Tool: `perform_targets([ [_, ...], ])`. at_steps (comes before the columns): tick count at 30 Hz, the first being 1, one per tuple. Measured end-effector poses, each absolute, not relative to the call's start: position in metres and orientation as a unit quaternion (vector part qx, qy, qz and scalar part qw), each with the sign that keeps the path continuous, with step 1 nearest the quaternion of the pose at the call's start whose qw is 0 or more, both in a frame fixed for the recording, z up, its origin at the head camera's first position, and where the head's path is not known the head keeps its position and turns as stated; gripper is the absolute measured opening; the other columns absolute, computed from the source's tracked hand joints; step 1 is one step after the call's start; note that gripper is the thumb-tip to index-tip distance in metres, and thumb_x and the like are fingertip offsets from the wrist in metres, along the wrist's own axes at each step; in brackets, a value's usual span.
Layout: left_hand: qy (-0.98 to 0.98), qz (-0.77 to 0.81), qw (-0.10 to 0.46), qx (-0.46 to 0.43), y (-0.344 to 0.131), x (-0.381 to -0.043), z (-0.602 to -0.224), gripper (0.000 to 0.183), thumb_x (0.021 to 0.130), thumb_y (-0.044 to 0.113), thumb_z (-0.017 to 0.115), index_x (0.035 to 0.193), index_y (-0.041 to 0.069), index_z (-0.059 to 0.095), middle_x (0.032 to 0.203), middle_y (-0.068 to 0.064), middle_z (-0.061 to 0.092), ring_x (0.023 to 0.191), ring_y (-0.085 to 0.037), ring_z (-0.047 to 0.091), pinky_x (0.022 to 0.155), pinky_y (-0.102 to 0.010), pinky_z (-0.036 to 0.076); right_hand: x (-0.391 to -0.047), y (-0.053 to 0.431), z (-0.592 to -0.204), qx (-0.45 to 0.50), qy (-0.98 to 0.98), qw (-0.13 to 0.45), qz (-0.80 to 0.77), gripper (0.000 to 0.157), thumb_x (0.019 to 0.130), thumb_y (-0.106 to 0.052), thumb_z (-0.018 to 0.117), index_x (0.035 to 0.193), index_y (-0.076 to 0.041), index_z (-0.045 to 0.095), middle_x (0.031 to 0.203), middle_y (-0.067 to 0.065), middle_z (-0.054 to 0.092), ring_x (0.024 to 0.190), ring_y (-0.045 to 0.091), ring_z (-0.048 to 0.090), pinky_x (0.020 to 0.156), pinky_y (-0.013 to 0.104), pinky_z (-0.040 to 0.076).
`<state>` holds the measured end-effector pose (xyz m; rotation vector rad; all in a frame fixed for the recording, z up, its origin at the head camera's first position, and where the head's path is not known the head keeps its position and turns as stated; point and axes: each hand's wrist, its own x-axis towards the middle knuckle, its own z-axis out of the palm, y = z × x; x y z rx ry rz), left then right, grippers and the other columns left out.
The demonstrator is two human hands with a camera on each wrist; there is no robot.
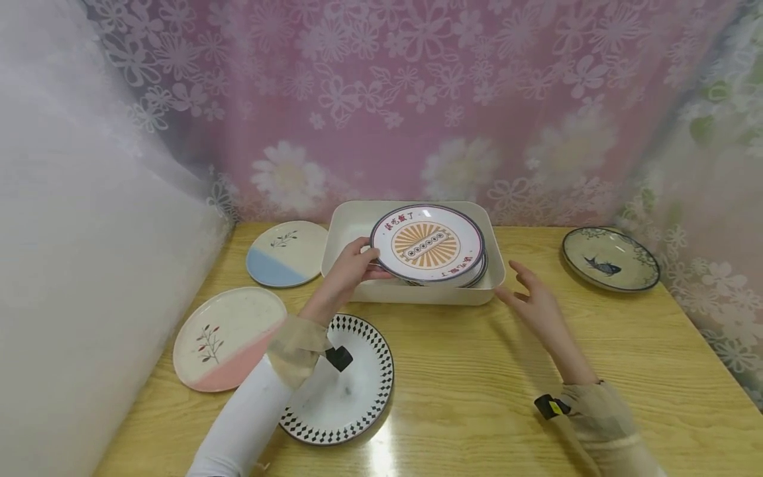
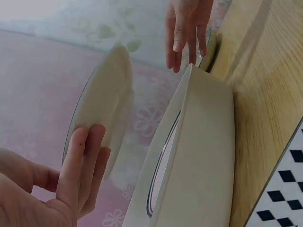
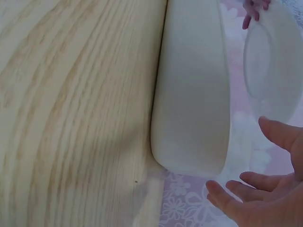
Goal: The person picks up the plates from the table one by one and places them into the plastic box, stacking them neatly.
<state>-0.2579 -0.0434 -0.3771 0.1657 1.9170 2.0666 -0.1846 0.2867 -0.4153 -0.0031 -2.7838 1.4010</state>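
Observation:
In the head view my left hand (image 1: pixel 353 266) pinches the left edge of a white plate (image 1: pixel 426 243) with an orange sunburst and red characters, thumb on top. The left wrist view shows the fingers spread under the pale underside of this plate (image 2: pixel 102 101). It is held above a cream bin (image 1: pixel 411 293), where more plates (image 1: pixel 477 273) lie partly hidden beneath it. My right hand (image 1: pixel 533 301) is at the bin's front right corner, fingers apart and holding nothing; in the right wrist view that hand (image 3: pixel 265 189) is beside the bin's end (image 3: pixel 194 94).
On the left of the wooden table (image 1: pixel 453 397) lie a blue-and-cream plate (image 1: pixel 286 255) and a pink-and-cream plate (image 1: pixel 232 338). A plate with a black diamond rim (image 1: pixel 352 397) lies under my left forearm. Fish-patterned dishes (image 1: pixel 614 258) are stacked at the right. Floral curtains (image 1: pixel 429 132) hang behind.

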Motion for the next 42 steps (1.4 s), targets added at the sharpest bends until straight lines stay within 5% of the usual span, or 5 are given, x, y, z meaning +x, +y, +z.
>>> perform_targets([
  [5,0.666,0.730,0.152,0.035,-0.035,-0.268,-0.378,0.041,0.107,0.006,0.039,0.147,-0.006,0.038,0.093,-0.016,0.064,0.066,-0.014,0.072,0.080,-0.031,0.062,-0.196,0.281,-0.423,0.026,-0.887,0.019,0.461,0.087,0.099,-0.029,0.069,0.160,0.002,0.016,0.165,0.027,0.015,0.148,0.052,0.021,0.113,0.060,0.037],
  [12,0.681,0.715,0.158,0.022,-0.024,-0.279,-0.385,0.042,0.108,0.008,0.040,0.149,-0.004,0.037,0.093,-0.016,0.064,0.061,-0.013,0.070,0.093,-0.043,0.057,-0.208,0.277,-0.433,0.050,-0.883,0.039,0.464,0.076,0.097,-0.014,0.070,0.157,0.004,0.027,0.158,0.030,0.032,0.146,0.048,0.030,0.113,0.057,0.039],
  [20,0.704,0.690,0.167,0.024,-0.017,-0.290,-0.399,0.043,0.109,0.011,0.041,0.149,-0.003,0.037,0.083,-0.011,0.065,0.058,-0.012,0.069,0.085,-0.036,0.061,-0.210,0.276,-0.434,0.008,-0.904,0.008,0.428,0.085,0.100,-0.018,0.066,0.158,0.008,0.009,0.160,0.033,0.021,0.147,0.047,0.026,0.114,0.053,0.038],
  [31,0.710,0.684,0.169,0.025,-0.015,-0.296,-0.406,0.045,0.108,0.009,0.040,0.151,-0.006,0.033,0.082,-0.011,0.065,0.056,-0.012,0.069,0.087,-0.039,0.060,-0.211,0.276,-0.435,-0.006,-0.904,0.004,0.427,0.087,0.100,-0.020,0.067,0.158,0.008,0.009,0.160,0.032,0.021,0.147,0.046,0.027,0.114,0.053,0.037],
  [42,0.750,0.635,0.175,0.064,-0.016,-0.304,-0.410,0.045,0.109,0.013,0.045,0.151,-0.003,0.039,0.074,-0.007,0.068,0.065,-0.018,0.073,0.083,-0.028,0.060,-0.210,0.277,-0.433,0.003,-0.914,0.005,0.405,0.086,0.100,-0.025,0.067,0.157,0.009,0.012,0.159,0.032,0.022,0.144,0.050,0.029,0.114,0.059,0.034],
])
